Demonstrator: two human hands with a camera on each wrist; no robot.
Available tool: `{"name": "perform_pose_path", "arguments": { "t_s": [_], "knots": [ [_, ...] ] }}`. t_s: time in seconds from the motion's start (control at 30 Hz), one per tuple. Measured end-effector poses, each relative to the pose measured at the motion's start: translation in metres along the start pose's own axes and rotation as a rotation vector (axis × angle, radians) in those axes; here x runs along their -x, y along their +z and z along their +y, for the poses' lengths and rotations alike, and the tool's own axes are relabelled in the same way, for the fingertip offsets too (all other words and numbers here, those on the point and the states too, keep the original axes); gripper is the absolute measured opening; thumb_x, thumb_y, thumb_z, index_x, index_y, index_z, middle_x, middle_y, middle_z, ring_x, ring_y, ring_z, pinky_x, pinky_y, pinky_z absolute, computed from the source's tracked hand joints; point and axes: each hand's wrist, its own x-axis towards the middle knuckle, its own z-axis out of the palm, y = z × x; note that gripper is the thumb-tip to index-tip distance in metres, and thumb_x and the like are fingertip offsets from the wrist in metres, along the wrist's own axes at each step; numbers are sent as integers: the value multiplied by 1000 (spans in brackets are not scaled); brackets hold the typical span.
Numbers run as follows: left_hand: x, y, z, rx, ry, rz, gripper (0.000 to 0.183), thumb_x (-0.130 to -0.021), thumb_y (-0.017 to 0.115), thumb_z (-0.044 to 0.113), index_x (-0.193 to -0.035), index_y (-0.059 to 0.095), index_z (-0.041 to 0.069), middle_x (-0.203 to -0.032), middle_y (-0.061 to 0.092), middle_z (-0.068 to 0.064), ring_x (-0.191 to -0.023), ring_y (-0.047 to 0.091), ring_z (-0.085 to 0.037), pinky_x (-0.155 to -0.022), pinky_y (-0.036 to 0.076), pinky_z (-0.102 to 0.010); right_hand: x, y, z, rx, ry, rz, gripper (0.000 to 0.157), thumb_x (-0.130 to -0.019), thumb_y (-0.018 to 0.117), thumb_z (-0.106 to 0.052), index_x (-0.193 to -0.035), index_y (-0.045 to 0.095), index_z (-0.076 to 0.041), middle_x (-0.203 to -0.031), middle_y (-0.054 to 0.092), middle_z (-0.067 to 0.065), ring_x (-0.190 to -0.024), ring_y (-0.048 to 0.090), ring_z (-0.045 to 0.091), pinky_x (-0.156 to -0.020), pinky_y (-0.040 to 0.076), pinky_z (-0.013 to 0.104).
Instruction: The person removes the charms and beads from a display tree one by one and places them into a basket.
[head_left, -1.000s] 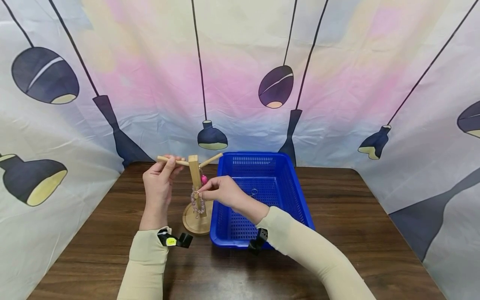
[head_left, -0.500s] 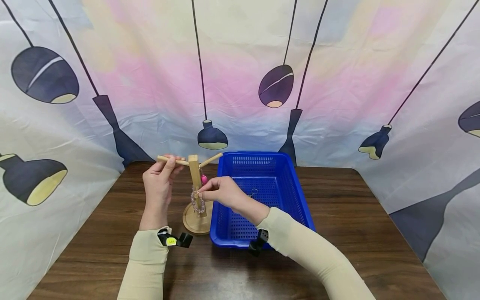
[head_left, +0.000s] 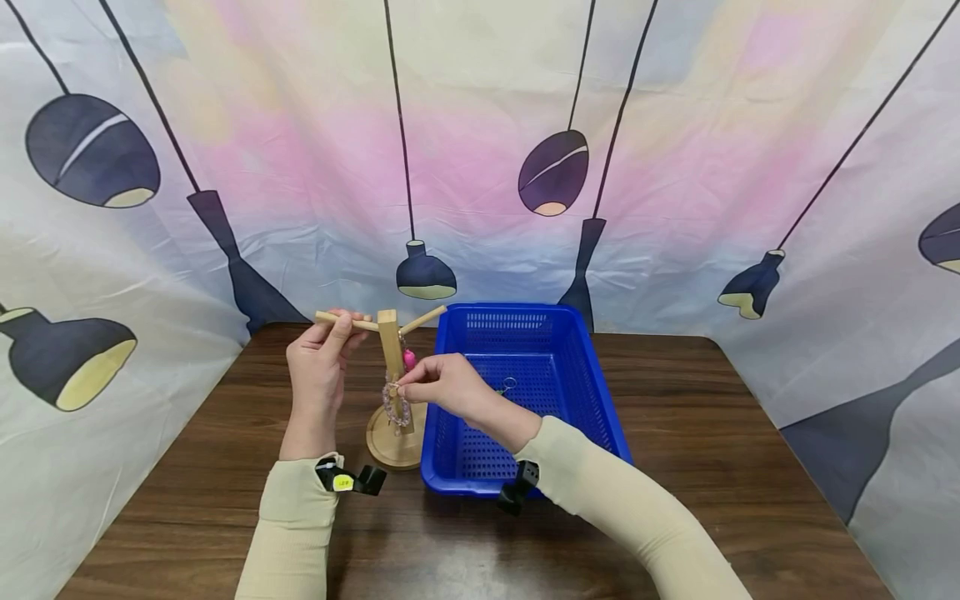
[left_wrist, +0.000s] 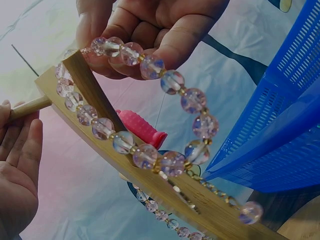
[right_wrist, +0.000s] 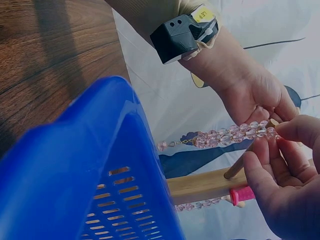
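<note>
A wooden peg stand (head_left: 391, 346) with a round base stands left of the basket. My left hand (head_left: 315, 367) grips one of its upper pegs, steadying nothing else. Thumb and fingers of my right hand (head_left: 450, 387) pinch a bracelet of clear pink beads (left_wrist: 145, 156) at the tip of a lower peg (right_wrist: 239, 162) that points toward me. The loop hangs below that tip, with a short chain and end bead (left_wrist: 250, 213) dangling. Behind the post hang a bright pink charm (left_wrist: 137, 125) and another bead strand (left_wrist: 162, 216).
A blue perforated basket (head_left: 465, 486) stands just right of the stand, close under my right forearm. Inside it lies a small item with a metal ring (head_left: 510, 384). The dark wooden table (head_left: 690, 467) ends at a printed curtain (head_left: 480, 167).
</note>
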Motion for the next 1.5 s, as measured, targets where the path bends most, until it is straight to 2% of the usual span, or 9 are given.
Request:
{"name": "perform_pose_path", "arguments": {
  "t_s": [0.7, 1.03, 1.5],
  "knots": [
    [0, -1, 2, -31, -11, -13, 14, -99, 64, 4, -91, 75, 8, -88, 78, 1, -86, 77, -7, -78, 64, -17, 5, 1, -3, 12, -5, -8, 17, -93, 71, -7, -105, 75, 4, -111, 75, 20, -82, 60, 3, -76, 54, 14],
    [0, -1, 2, -45, -7, -22, 15, -100, 64, 5, -91, 75, 9, -88, 78, 1, -86, 77, -6, -79, 64, -17, 9, -5, -10, 8, -34, -13, 18, -92, 72, -7, -104, 75, 5, -108, 76, 20, -83, 62, 3, -79, 57, 16],
    [0, -2, 1, -30, -4, -35, 12, -99, 66, 7, -93, 76, 8, -89, 78, 1, -88, 77, -7, -80, 64, -17, 13, -10, -13, 44, -46, -39, 16, -93, 72, -7, -103, 76, 5, -104, 76, 19, -84, 62, 3, -76, 55, 14]
  ]
}}
